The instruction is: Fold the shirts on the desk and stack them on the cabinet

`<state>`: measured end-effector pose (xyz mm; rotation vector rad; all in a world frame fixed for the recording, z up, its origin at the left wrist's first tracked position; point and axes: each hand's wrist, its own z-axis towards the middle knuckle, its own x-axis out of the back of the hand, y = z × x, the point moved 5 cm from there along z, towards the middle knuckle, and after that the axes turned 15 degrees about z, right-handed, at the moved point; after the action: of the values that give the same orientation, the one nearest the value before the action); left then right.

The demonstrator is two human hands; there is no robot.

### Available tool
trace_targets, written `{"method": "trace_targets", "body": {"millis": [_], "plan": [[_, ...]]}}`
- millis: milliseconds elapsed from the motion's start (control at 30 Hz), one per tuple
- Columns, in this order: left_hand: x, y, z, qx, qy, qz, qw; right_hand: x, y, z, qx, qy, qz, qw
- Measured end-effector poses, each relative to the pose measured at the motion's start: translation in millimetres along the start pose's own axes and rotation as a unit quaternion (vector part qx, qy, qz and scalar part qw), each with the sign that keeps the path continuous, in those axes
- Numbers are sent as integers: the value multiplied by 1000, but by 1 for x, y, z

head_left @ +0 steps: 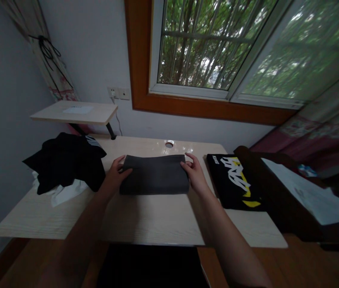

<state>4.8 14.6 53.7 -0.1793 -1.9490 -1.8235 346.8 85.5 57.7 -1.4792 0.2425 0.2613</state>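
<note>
A dark grey folded garment (155, 176) is held between my two hands over the middle of the table; its exact kind does not show. My left hand (118, 173) grips its left end, thumb on top and fingers behind the far corner. At the opposite end my right hand (194, 172) pinches the far right corner the same way. The far edge looks slightly lifted and sags between the hands. Right of it lies a neatly folded black T-shirt (232, 184) with white and yellow print.
Crumpled black clothing (70, 160) lies at the left over a white cloth (69, 192). A small raised shelf (91, 114) with a paper stands behind it. The pale wooden table (163, 224) has a round hole near its back edge. Brown furniture (286, 196) adjoins at the right.
</note>
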Motion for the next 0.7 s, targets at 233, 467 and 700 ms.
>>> {"method": "trace_targets", "body": {"millis": [233, 467, 700], "plan": [[-20, -43, 32, 18, 5, 89, 996, 23, 60, 23, -94, 26, -41, 994], [-14, -33, 29, -21, 30, 89, 995, 13, 44, 12, -48, 12, 32, 998], [-6, 10, 20, -135, 150, 311, 929, 12, 29, 15, 51, 30, -150, 987]]}}
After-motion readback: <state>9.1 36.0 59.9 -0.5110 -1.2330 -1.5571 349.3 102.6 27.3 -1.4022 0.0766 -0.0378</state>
